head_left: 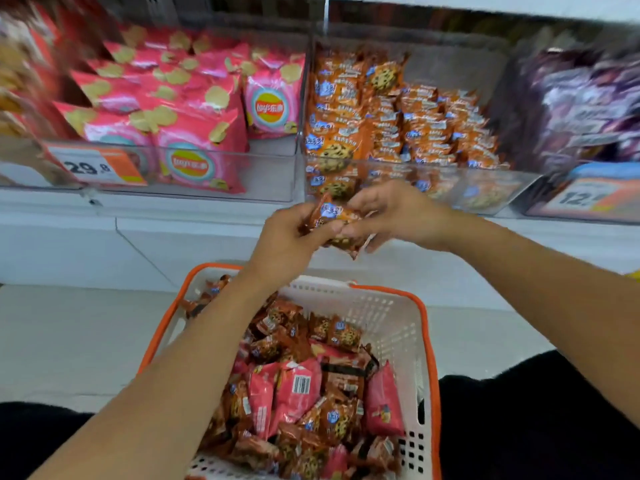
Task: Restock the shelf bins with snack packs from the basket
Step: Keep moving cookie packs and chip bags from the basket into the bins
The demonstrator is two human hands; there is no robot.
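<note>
Head view: cookie pack (330, 223) held over basket (394, 317), below cookie bin (398, 174).
Chip bin (207, 181) left, purple packs (581, 109) right; left hand (287, 242) and right hand (394, 214) both pinch the pack, forearms crossing the basket.
</note>
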